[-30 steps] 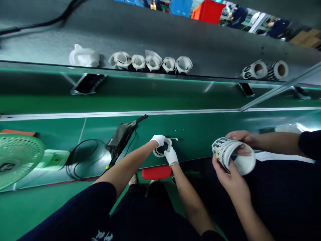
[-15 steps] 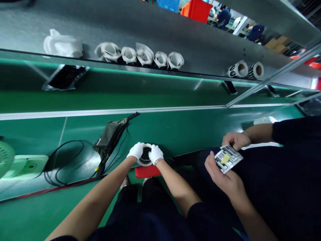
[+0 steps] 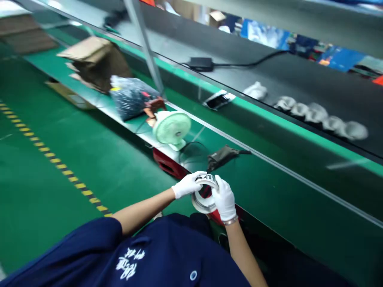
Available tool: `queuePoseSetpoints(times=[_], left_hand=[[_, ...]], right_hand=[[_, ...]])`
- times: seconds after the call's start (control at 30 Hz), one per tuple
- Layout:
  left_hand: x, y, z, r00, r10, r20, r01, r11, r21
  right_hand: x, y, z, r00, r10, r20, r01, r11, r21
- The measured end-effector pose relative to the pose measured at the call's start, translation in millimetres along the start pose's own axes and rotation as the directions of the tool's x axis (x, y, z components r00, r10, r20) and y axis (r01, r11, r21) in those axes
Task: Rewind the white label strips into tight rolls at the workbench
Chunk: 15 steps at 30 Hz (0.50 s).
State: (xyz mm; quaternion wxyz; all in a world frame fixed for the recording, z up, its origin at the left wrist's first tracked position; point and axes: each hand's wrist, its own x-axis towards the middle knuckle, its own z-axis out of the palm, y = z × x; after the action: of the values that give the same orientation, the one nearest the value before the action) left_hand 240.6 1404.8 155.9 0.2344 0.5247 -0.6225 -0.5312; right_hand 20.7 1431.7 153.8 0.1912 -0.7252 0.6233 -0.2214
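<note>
Bench [image 3: 299, 191] spreads beyond and right of the hands; from my remote post I see the gloved left hand [image 3: 188, 185] and right hand [image 3: 225, 199] both clamped on the label roll [image 3: 205, 206] between them, hollow core facing up, neither hand nearer.

green floor [image 3: 92, 159], yellow-black stripe [image 3: 68, 173]

**Obscured or unresolved, head view**

Left hand [image 3: 189, 185] and right hand [image 3: 225, 199] mask parts of the white roll [image 3: 204, 208]; its dark print [image 3: 209, 178] blurred. Row of rolls [image 3: 315, 113]: smeared. Plastic bag [image 3: 133, 98]: contents indistinct. Cardboard stack [image 3: 25, 35] cut by left edge; red object [image 3: 379, 80], by right.
</note>
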Motion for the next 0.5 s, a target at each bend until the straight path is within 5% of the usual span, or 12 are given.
queuePoseSetpoints(times=[0.1, 0.2, 0.33, 0.5], left_hand=[[-61.4, -54.5, -75.4, 0.992, -0.006, -0.125, -0.035, 0.945, -0.325], [-127.0, -111.2, -151.1, 0.968, -0.034, -0.248, -0.072, 0.911, -0.405], [-210.5, -170.9, -231.5, 0.916, -0.122, -0.382, -0.027, 0.932, -0.363], [-273.7, -226.9, -274.0, 0.883, -0.200, -0.425, 0.094, 0.962, -0.257]], right_hand=[[2.7, -65.3, 70.9, 0.988, 0.095, 0.122, -0.148, 0.811, 0.566], [5.0, -153.4, 151.0, 0.890, -0.024, 0.455, -0.362, 0.568, 0.739], [3.2, -262.7, 229.4, 0.813, -0.251, 0.525, -0.324, 0.555, 0.767], [14.5, -331.2, 259.9, 0.711, -0.265, 0.652, -0.356, 0.664, 0.657]])
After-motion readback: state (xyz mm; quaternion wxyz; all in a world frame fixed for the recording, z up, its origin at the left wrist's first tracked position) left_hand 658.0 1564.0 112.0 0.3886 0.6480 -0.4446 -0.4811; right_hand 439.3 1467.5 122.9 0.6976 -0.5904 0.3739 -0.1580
